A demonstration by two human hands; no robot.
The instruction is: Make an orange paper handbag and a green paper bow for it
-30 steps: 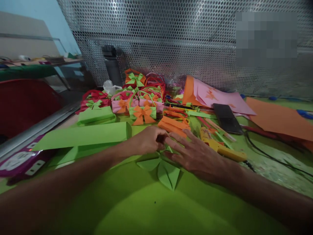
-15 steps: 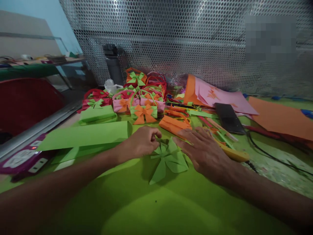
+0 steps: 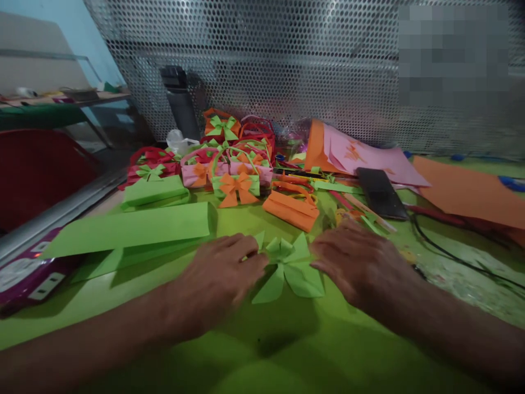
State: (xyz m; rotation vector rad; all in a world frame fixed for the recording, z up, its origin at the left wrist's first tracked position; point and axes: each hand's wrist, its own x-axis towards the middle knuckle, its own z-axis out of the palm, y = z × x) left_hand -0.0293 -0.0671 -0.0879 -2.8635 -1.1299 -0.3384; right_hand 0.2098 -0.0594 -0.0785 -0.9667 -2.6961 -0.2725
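Note:
A light green paper bow, cut and folded into pointed flaps, is between my two hands above the green table surface. My left hand has its fingers curled and closed at the bow's left flaps, partly hiding them. On the opposite side, my right hand pinches the upper right flap, thumb toward the bow. A shadow falls on the table under the bow. Just beyond the hands lies a folded orange paper bag. Left of it stands a green paper bag with an orange bow.
Folded green paper lies at left beside a purple power strip. More small paper bags and a dark bottle stand behind. On the right are a phone, a black cable and orange sheets.
My left hand has come nearer and closed at the bow's left side. My right hand has gone from lying flat to gripping the right flap. The bow has shifted slightly right.

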